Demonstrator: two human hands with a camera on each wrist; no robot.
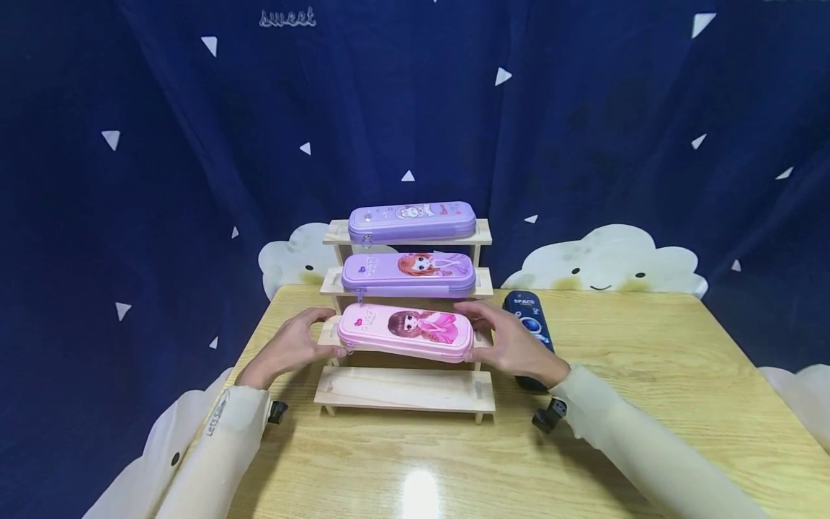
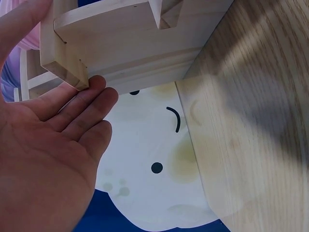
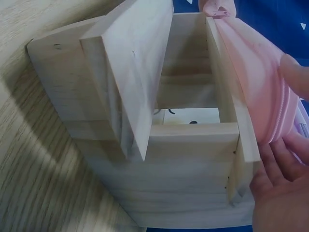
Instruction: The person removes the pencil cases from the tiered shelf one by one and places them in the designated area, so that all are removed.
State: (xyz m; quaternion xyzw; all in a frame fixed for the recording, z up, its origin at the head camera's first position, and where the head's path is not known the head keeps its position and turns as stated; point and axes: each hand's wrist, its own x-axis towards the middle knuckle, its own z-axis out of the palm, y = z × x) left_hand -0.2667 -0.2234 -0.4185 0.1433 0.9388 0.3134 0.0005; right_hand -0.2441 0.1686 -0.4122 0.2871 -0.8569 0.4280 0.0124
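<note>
Pink case [image 1: 376,333] looks smooth — rack [image 1: 402,389], matt wood.

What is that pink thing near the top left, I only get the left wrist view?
Observer: That is a pink pencil case; the head view shows a girl's picture on its top.

Operator: Okay, and is anything holding its other end?

Observer: Yes, the right grip holds it there, fingers below and thumb above in the right wrist view.

Operator: Is there another one on the table, off the wooden rack?

Observer: Yes, a dark blue pencil case lies to the rack's right in the head view, partly hidden.
</note>
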